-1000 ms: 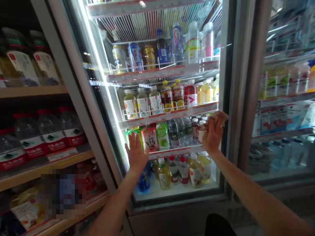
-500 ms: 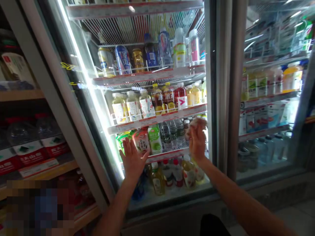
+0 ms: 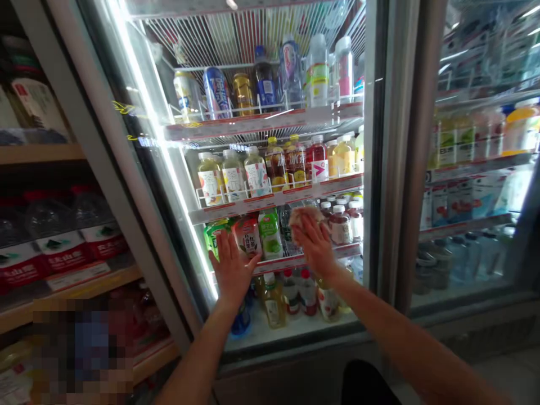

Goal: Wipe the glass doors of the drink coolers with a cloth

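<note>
Pressed flat against the glass door [image 3: 270, 351] of a lit drinks fridge, my left hand [image 3: 232, 270] has its fingers spread and nothing in it. Behind it stand a green package and a red tea bottle [image 3: 246, 236]. My right hand [image 3: 314, 244] holds a pale pinkish cloth [image 3: 307, 216] against the glass, further right at about the same height. Part of the cloth is hidden under the fingers. A green-labelled bottle [image 3: 270, 233] shows between my hands, and dark-capped bottles [image 3: 340, 225] show to the right of the cloth.
Metal door frames [image 3: 399, 169] stand to the right, with a second fridge door [image 3: 476, 225] beyond. On the left, wooden shelves [image 3: 76, 289] hold red-labelled water bottles [image 3: 59, 247]. Inside the fridge, cans and bottles fill several racks. A dark rounded shape [image 3: 367, 385] shows at the bottom.
My right hand has slid the cloth leftward across the glass, uncovering bottles on the right. My left hand stays at the same spot on the door. The view has shifted slightly.
</note>
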